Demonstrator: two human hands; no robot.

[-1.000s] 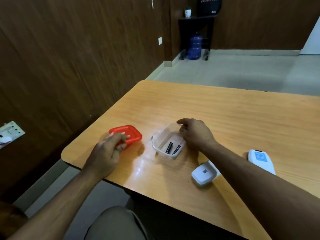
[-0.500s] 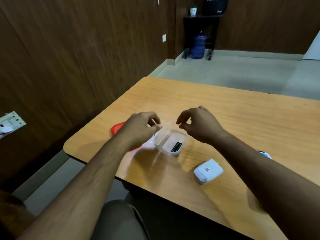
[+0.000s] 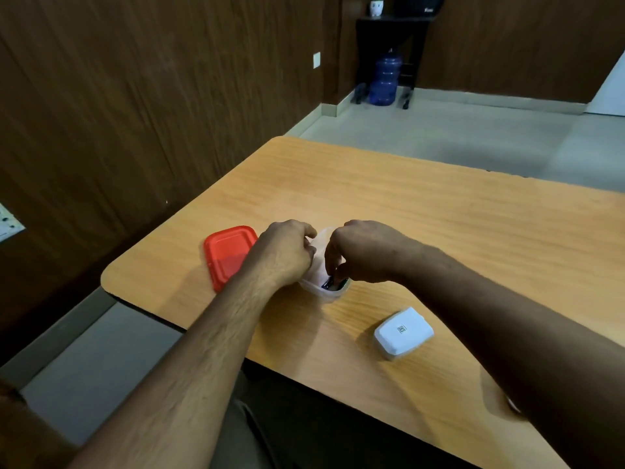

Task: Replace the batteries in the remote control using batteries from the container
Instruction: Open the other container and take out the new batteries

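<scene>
A small clear plastic container (image 3: pixel 322 293) stands on the wooden table (image 3: pixel 422 225) near its front edge. Black batteries (image 3: pixel 334 284) lie in its near end. My left hand (image 3: pixel 287 253) grips the container's left rim. From the right, my right hand (image 3: pixel 363 253) reaches into it, with curled fingertips and thumb pinching a battery. The container's red lid (image 3: pixel 227 253) lies flat just left of my left hand. A white battery cover (image 3: pixel 403 331) rests to the front right. My right forearm hides the remote control.
The table's left and front edges run close to the lid and container. A dark wood-panelled wall rises on the left. Far back on the tiled floor stand a blue water jug (image 3: pixel 385 79) and a black stand (image 3: pixel 392 25).
Both hands have come down onto the container. The left now holds its rim, and the right has dipped its fingers inside onto the batteries. The camera has shifted.
</scene>
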